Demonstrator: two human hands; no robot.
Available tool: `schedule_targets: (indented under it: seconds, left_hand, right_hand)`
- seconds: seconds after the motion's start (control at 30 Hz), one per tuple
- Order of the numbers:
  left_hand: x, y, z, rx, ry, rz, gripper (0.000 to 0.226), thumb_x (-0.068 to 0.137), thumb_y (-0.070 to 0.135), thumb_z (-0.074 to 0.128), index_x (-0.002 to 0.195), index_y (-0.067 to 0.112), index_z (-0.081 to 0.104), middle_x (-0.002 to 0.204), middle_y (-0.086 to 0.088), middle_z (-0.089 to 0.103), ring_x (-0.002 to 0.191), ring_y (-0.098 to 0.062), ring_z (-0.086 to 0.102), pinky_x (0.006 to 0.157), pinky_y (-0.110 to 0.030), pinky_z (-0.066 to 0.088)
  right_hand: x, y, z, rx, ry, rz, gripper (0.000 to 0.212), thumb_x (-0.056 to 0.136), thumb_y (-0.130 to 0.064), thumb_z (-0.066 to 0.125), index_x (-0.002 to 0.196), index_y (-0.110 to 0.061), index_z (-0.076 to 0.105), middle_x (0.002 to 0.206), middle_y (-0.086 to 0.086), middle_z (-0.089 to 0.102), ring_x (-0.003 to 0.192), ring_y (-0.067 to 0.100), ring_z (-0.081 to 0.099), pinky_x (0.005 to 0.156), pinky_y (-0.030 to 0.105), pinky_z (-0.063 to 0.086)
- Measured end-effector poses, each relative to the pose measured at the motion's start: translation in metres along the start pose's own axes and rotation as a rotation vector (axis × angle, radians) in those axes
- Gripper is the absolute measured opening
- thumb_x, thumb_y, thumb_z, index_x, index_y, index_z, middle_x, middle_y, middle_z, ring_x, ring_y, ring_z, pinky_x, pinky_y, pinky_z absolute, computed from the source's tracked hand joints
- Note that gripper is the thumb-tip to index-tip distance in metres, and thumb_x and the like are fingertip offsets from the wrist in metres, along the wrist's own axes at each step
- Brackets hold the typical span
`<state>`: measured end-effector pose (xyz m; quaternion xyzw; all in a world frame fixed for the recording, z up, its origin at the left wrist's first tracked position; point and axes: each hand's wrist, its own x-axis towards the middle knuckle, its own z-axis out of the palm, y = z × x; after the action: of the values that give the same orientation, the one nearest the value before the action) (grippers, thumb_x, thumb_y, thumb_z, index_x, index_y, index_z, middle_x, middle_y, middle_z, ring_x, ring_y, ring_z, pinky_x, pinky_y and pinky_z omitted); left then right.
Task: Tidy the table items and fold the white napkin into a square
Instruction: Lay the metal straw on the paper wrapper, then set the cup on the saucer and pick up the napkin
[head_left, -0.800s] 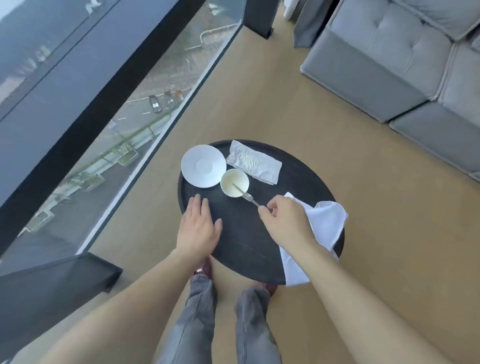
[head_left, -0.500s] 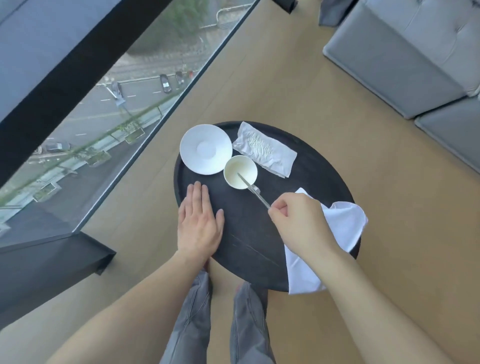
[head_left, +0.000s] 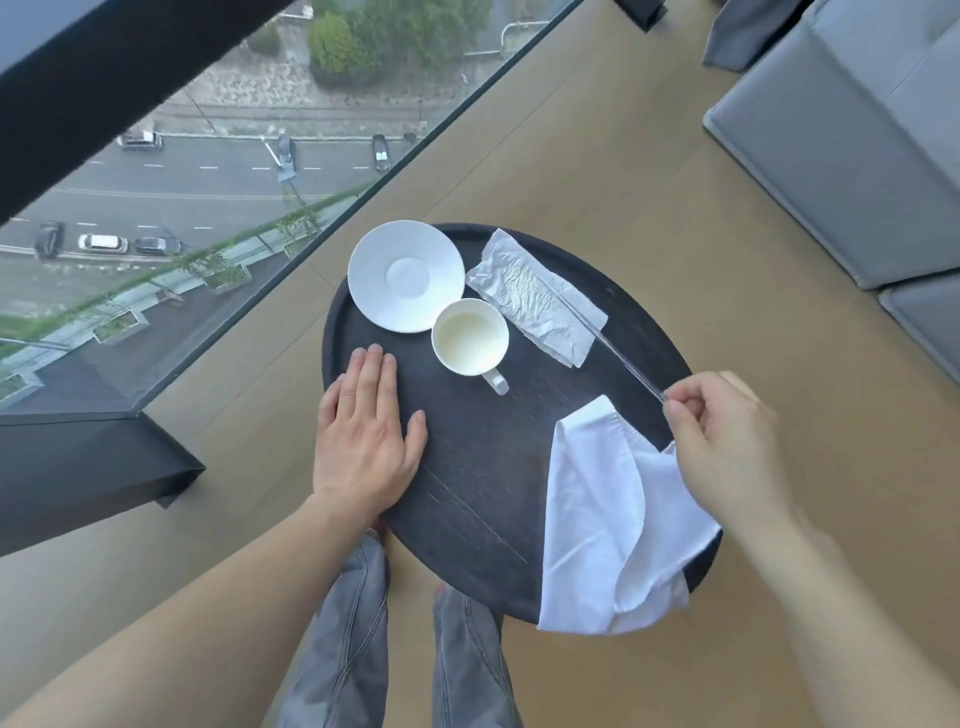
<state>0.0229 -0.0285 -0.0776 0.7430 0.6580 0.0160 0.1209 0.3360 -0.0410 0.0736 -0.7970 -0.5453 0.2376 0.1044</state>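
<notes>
A round black table (head_left: 467, 467) carries a white saucer (head_left: 405, 275), a white cup (head_left: 470, 336) with its handle toward me, a crumpled paper wrapper (head_left: 535, 297) and a white cloth napkin (head_left: 597, 519) draped over the near right edge. My right hand (head_left: 722, 441) pinches the end of a thin metal spoon (head_left: 618, 353), blurred by motion, whose far end lies over the wrapper. My left hand (head_left: 363, 436) rests flat, fingers apart, on the table's left side.
A floor-to-ceiling window (head_left: 208, 182) runs along the left, close to the table. A grey sofa (head_left: 857, 156) stands at the right. My legs in grey jeans (head_left: 405, 649) are right under the table's near edge. Wooden floor surrounds the table.
My right hand has carried the spoon from the cup over to the right, above the wrapper. The cup's handle now shows. My left hand stayed flat on the table.
</notes>
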Motion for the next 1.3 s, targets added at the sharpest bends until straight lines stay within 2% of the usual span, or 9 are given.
schedule_targets:
  seconds: [0.13,0.3,0.53,0.63,0.77,0.87,0.93,1.07,1.3]
  left_hand:
    - [0.000,0.002,0.003,-0.004,0.036,-0.017,0.072,0.097,0.043,0.045,0.155,0.001,0.037,0.164,-0.016,0.035,0.155,-0.030,0.027,0.124,-0.041,0.014]
    - [-0.001,0.003,0.003,0.012,0.044,-0.028,0.072,0.097,0.044,0.046,0.156,0.003,0.036,0.165,-0.014,0.034,0.155,-0.028,0.025,0.125,-0.039,0.012]
    - [0.000,0.004,0.002,0.014,0.041,-0.036,0.072,0.097,0.045,0.045,0.156,0.004,0.036,0.165,-0.013,0.035,0.155,-0.028,0.026,0.125,-0.040,0.013]
    - [0.001,0.005,0.000,0.012,0.029,-0.039,0.072,0.097,0.045,0.044,0.155,0.004,0.037,0.165,-0.013,0.035,0.155,-0.028,0.025,0.125,-0.038,0.010]
    - [0.000,0.005,-0.002,0.005,0.015,-0.047,0.072,0.097,0.046,0.042,0.156,0.005,0.037,0.165,-0.012,0.034,0.155,-0.027,0.024,0.125,-0.037,0.008]
    - [0.000,0.005,-0.002,-0.005,0.026,-0.048,0.072,0.097,0.047,0.042,0.156,0.006,0.037,0.165,-0.011,0.035,0.155,-0.026,0.025,0.125,-0.037,0.010]
    - [0.001,0.005,-0.001,-0.010,0.034,-0.044,0.072,0.097,0.047,0.044,0.156,0.006,0.037,0.165,-0.010,0.035,0.155,-0.026,0.026,0.125,-0.038,0.012]
    - [0.000,0.003,0.001,-0.020,0.040,-0.041,0.071,0.097,0.046,0.046,0.155,0.006,0.039,0.165,-0.011,0.036,0.155,-0.026,0.027,0.125,-0.039,0.014]
    - [0.000,0.002,0.000,-0.041,0.056,-0.026,0.071,0.097,0.045,0.047,0.154,0.004,0.040,0.164,-0.013,0.037,0.154,-0.028,0.028,0.126,-0.039,0.013]
  right_hand:
    - [0.045,0.036,0.039,-0.019,-0.019,-0.056,0.018,0.095,-0.001,0.053,0.089,-0.015,0.061,0.087,-0.012,0.051,0.089,0.023,0.053,0.070,0.010,0.034]
    - [0.067,0.063,0.069,-0.022,-0.041,-0.093,0.018,0.096,-0.002,0.053,0.090,-0.019,0.060,0.092,-0.009,0.052,0.094,0.023,0.053,0.075,0.029,0.036]
    - [0.066,0.064,0.071,-0.035,-0.003,-0.094,0.007,0.095,-0.009,0.059,0.098,-0.014,0.063,0.099,-0.005,0.054,0.099,0.025,0.053,0.076,0.032,0.038]
    - [0.052,0.040,0.070,0.061,0.059,-0.159,0.008,0.092,-0.012,0.064,0.100,-0.012,0.066,0.099,-0.002,0.057,0.089,0.021,0.056,0.075,0.034,0.045]
    - [0.024,-0.016,0.086,0.251,-0.046,-0.264,0.020,0.085,-0.020,0.077,0.103,-0.012,0.071,0.093,-0.004,0.057,0.077,0.013,0.056,0.075,0.009,0.041]
    - [0.011,-0.045,0.109,0.320,-0.101,-0.228,0.027,0.083,-0.029,0.080,0.104,-0.017,0.068,0.093,-0.006,0.056,0.079,0.010,0.057,0.075,0.006,0.040]
    - [0.009,-0.056,0.122,0.376,-0.064,-0.189,0.018,0.086,-0.026,0.077,0.098,-0.016,0.068,0.095,-0.004,0.058,0.074,0.011,0.059,0.072,0.010,0.043]
    - [0.007,-0.065,0.135,0.418,0.067,-0.174,0.004,0.092,-0.014,0.070,0.091,-0.010,0.069,0.092,0.001,0.062,0.073,0.013,0.062,0.067,0.030,0.053]
    - [0.002,-0.068,0.129,0.378,0.211,-0.218,0.002,0.091,-0.008,0.071,0.092,-0.006,0.072,0.088,0.004,0.065,0.071,0.018,0.064,0.064,0.030,0.053]
